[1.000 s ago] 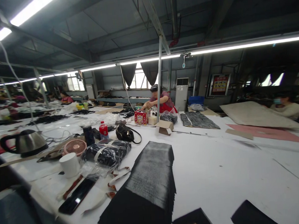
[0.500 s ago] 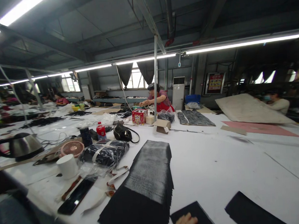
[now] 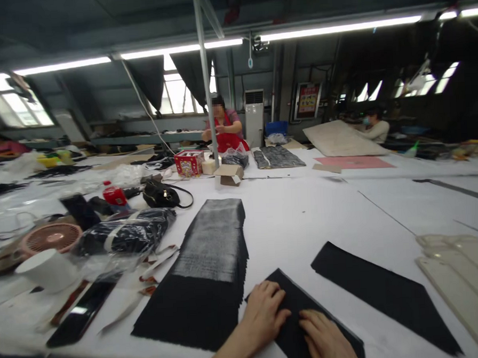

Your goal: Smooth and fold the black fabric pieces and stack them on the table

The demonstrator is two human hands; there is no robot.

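Note:
A dark cloth piece lies at a slant on the white table in front of me. My left hand rests on its left edge, fingers apart and slightly bent, thumb pointing across the cloth. Close by on the right, my right hand lies on the same piece with its fingers spread. To the left is a long stack of black cloth strips, their far part showing a greyish sheen. Another black cloth piece lies apart, to the right of my hands.
A phone, a white cup, a pink fan and a plastic-wrapped bundle crowd the left side. Beige panels lie at the right edge. Across the table, a person works behind a metal pole.
My view has tipped down and turned right. Both hands now show on the dark cloth piece, where only part of one hand showed before. The beige panels have come into view.

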